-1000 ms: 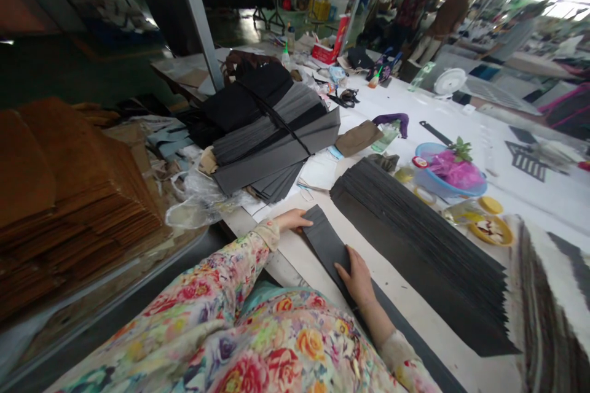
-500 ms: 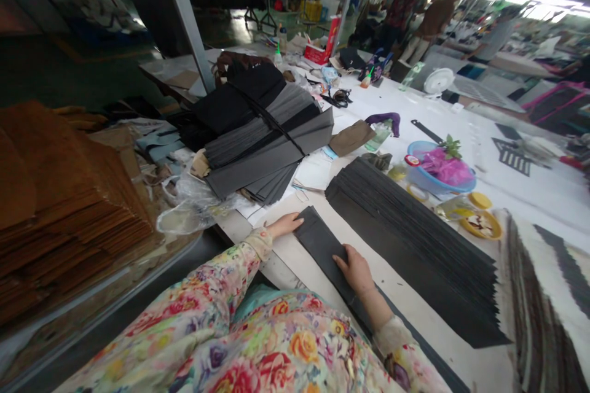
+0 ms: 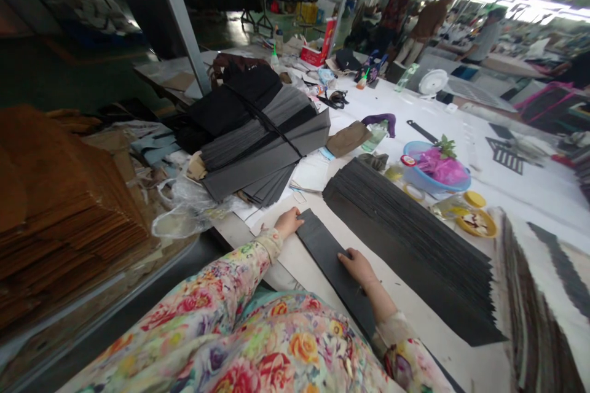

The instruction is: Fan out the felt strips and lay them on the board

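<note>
A long dark grey fabric strip [image 3: 322, 245] lies in front of me on the pale tabletop, running from upper left toward my right side. At its far end my left hand [image 3: 288, 223] is closed, with thumb and fingers pinching the corner. Farther down the strip, my right hand [image 3: 360, 268] is bent over its right edge with the fingers curled onto it; the fingertips are partly hidden. My right forearm covers the lower part of the strip. Just to the right lies a fanned stack of similar dark strips [image 3: 405, 245], apart from my right hand.
Tied black and grey bundles [image 3: 267, 135] lie at the back left, near a crumpled clear plastic bag [image 3: 184, 206]. Brown sheets [image 3: 69, 215] are piled at left. A blue basin [image 3: 442, 181], a yellow dish [image 3: 488, 227] and layered cloth [image 3: 530, 295] stand right. People stand behind the table.
My left hand has turned and closed more at the strip's far corner. The right hand has shifted slightly right and down along the strip. The view has moved slightly.
</note>
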`<state>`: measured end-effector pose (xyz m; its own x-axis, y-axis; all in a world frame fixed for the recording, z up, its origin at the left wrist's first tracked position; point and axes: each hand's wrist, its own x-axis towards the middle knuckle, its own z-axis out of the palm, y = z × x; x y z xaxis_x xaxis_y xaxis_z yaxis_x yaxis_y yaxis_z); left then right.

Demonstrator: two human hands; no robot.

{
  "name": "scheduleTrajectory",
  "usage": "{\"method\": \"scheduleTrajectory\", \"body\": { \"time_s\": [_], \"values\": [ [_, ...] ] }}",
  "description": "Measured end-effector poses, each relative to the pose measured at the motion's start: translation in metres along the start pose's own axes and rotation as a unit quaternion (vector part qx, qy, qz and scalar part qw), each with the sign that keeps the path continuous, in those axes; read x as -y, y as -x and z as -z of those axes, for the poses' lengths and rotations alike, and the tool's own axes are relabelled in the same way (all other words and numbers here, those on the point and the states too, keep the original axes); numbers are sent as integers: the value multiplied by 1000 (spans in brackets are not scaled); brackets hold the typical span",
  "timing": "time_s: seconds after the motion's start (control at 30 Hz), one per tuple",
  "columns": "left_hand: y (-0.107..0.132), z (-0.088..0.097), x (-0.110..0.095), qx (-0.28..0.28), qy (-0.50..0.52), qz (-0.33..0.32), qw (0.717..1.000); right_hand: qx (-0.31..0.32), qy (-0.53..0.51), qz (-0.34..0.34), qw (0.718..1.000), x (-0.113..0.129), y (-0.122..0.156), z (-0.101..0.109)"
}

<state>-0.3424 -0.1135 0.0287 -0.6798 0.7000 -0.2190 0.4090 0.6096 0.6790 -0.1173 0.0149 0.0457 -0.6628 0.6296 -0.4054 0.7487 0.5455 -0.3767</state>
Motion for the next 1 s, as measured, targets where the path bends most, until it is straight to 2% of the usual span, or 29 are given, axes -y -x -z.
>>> {"method": "scheduleTrajectory", "body": {
  "time_s": [0.33,0.5,0.6,0.67,0.7,0.8,0.83,0.9,1.0],
  "values": [
    [-18,3,3,-8,61,6,998,6,-11,-27,1000,0,-7,-2],
    [-27,10,1,54,135,25,989,4,-26,-26,999,-2,-9,-3],
    [-16,15,-1,113,192,14,975,-5,-35,-21,999,-4,-10,-5],
    [0,10,-2,172,296,3,940,-13,-44,-13,999,-5,-11,-6],
    [10,4,-3,206,369,3,906,-17,-49,-9,999,-7,-11,-7],
    [42,-24,-9,281,560,21,779,-32,-71,3,997,-10,-11,-10],
    [51,-34,-13,288,586,26,757,-38,-80,6,996,-11,-10,-12],
    [64,-52,-23,272,613,44,740,-50,-99,12,994,-13,-9,-14],
    [72,-64,-37,203,628,98,745,-64,-131,33,989,-14,-5,-13]
  ]
}}
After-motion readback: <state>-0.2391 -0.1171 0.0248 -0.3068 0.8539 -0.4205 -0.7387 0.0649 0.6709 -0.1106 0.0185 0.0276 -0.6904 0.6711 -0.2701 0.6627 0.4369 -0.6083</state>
